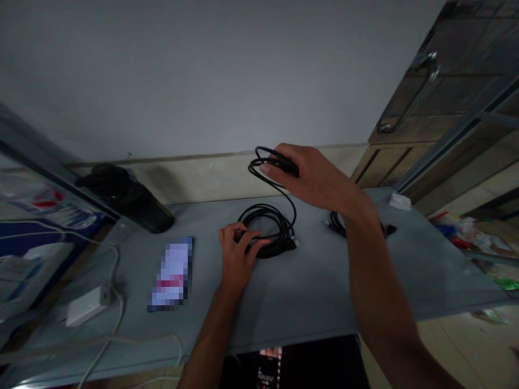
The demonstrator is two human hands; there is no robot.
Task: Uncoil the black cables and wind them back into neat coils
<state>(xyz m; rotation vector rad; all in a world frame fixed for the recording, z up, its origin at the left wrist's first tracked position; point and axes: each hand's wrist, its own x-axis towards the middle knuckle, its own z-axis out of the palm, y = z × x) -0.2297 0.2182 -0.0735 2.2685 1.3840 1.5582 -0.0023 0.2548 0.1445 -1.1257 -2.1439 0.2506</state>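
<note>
A black cable lies in a round coil point(279, 248) on the grey table, with a connector end at its right side. My left hand point(237, 251) rests at the coil's left edge, fingers and thumb closed around some strands. Above and behind it, my right hand point(314, 175) is raised off the table and grips several loops of black cable point(288, 165). A strand runs from these loops down to the coil. A second black cable point(337, 224) lies farther right, partly hidden behind my right forearm.
A phone point(172, 275) lies left of the coil on the table point(300, 302). Nearby are a white power adapter point(88, 306), a pale cord point(117, 319) and a black cylindrical object point(130, 197). A small white item point(400, 201) sits back right. The wall point(203, 81) rises behind.
</note>
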